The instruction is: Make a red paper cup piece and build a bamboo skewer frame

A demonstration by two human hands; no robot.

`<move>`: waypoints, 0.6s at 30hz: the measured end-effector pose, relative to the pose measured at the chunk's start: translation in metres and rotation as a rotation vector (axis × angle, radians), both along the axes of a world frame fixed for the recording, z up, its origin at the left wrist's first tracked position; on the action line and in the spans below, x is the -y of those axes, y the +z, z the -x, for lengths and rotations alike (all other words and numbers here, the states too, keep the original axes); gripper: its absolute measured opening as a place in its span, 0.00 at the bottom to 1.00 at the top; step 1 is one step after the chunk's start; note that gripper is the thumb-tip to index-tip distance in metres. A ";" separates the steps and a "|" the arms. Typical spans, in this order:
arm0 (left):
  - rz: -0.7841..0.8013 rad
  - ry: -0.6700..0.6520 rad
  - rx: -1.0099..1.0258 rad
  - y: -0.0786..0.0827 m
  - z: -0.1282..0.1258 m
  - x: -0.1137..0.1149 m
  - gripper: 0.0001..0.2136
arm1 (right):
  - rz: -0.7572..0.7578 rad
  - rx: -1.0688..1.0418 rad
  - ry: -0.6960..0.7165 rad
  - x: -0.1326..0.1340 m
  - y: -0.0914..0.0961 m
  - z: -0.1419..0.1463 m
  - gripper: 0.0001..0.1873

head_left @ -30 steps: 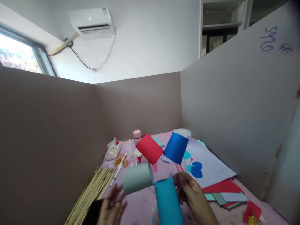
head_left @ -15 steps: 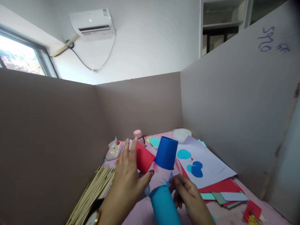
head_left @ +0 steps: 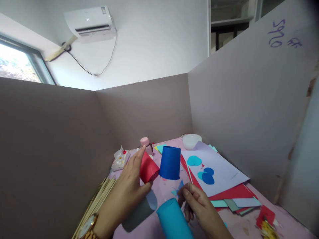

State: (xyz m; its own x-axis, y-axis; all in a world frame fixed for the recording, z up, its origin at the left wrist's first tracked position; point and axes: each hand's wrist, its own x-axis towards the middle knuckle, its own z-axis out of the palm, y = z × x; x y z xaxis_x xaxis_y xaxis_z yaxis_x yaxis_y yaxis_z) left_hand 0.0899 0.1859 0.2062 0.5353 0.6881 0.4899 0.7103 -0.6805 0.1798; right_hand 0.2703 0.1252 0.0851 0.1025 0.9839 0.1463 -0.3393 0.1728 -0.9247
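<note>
My left hand (head_left: 133, 184) reaches around a red paper tube (head_left: 149, 167), long fingers along its far left side and thumb at its lower end. Against the tube's right end stands a dark blue paper tube (head_left: 170, 162). My right hand (head_left: 196, 202) has its thumb and forefinger pinched together; whatever they hold is too small to make out. Just left of that hand a light blue paper tube (head_left: 173, 219) leans, its lower part cut off by the frame. Under my left forearm lies a grey tube (head_left: 139, 214), partly covered.
Paper circles lie on a lilac sheet (head_left: 221, 176), over red paper. Coloured strips (head_left: 231, 204) and a yellow-handled tool (head_left: 267, 229) are at right. Wooden sticks (head_left: 99, 202), a tissue pack (head_left: 121, 159), a pink bottle (head_left: 146, 143) and a white bowl (head_left: 191, 142) surround the work area. Partitions enclose the table.
My left thumb has drawn in to the red tube, which has turned and shifted left with the hand. The dark blue tube has straightened and moved left. My right hand keeps its pinch.
</note>
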 end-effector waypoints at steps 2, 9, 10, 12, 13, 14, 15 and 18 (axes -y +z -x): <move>0.022 0.008 -0.017 0.000 0.003 -0.001 0.38 | 0.006 0.001 0.007 0.001 0.000 -0.001 0.24; 0.108 -0.006 -0.096 0.000 0.004 -0.005 0.37 | 0.003 0.052 0.031 0.002 -0.001 -0.005 0.24; 0.129 -0.012 -0.100 0.001 0.004 -0.005 0.37 | 0.007 0.049 0.040 0.002 -0.001 -0.006 0.24; 0.164 -0.007 -0.098 0.002 0.004 -0.004 0.38 | 0.014 0.027 0.061 0.001 -0.002 -0.007 0.24; 0.178 0.003 -0.089 0.002 0.005 -0.004 0.38 | 0.016 0.015 0.067 0.000 -0.003 -0.007 0.24; 0.192 0.016 -0.074 0.001 0.005 -0.003 0.38 | 0.017 0.006 0.068 0.000 -0.003 -0.007 0.24; 0.210 0.029 -0.053 0.001 0.006 -0.003 0.39 | 0.020 0.002 0.065 -0.001 -0.004 -0.007 0.24; 0.251 0.067 0.050 -0.003 0.010 0.000 0.42 | 0.029 -0.005 0.038 -0.001 -0.005 -0.007 0.24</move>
State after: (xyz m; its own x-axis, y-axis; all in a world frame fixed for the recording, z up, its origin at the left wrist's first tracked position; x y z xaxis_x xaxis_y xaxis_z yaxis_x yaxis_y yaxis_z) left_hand 0.0795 0.1855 0.2036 0.4637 0.8247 0.3239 0.7382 -0.5617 0.3735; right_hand 0.2771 0.1257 0.0800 0.0658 0.9909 0.1175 -0.3500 0.1332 -0.9273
